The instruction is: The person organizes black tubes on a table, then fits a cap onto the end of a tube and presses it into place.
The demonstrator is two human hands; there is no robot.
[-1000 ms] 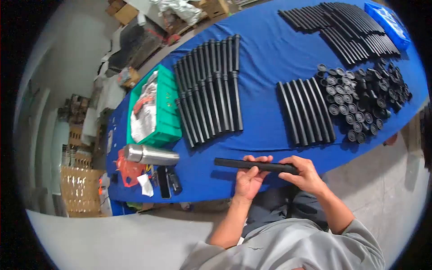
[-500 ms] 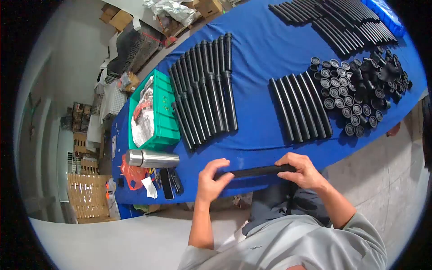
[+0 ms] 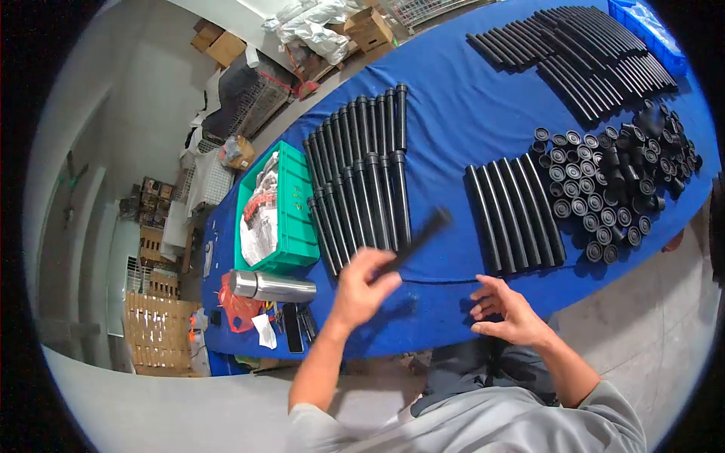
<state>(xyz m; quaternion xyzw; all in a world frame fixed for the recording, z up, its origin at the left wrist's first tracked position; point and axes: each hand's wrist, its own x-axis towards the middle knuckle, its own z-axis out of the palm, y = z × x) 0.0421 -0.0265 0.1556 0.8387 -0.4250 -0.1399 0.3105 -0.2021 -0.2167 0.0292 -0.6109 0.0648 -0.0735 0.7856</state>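
Note:
My left hand (image 3: 364, 291) grips one end of a black tube (image 3: 414, 245) that tilts up to the right, its wider capped far end blurred. Close beyond that hand lie two rows of capped black tubes (image 3: 370, 196) on the blue cloth. My right hand (image 3: 507, 308) is free, fingers spread and slightly curled, above the cloth near the table's front edge. Just past it lies a group of plain black tubes (image 3: 516, 219), side by side. To the right of these sits a heap of round black caps (image 3: 596, 181), many with their ringed faces up.
A green crate (image 3: 302, 234) holding wrapped stuff stands at the left, with a steel flask (image 3: 272, 288), a phone (image 3: 292, 328) and a red plastic bag (image 3: 238, 308) in front. More black tubes (image 3: 581, 68) lie at the back right beside a blue bin (image 3: 657, 38).
My right hand has let go of the tube and opened. The left hand has swung the tube up and away from my body, toward the capped rows. The view has shifted slightly.

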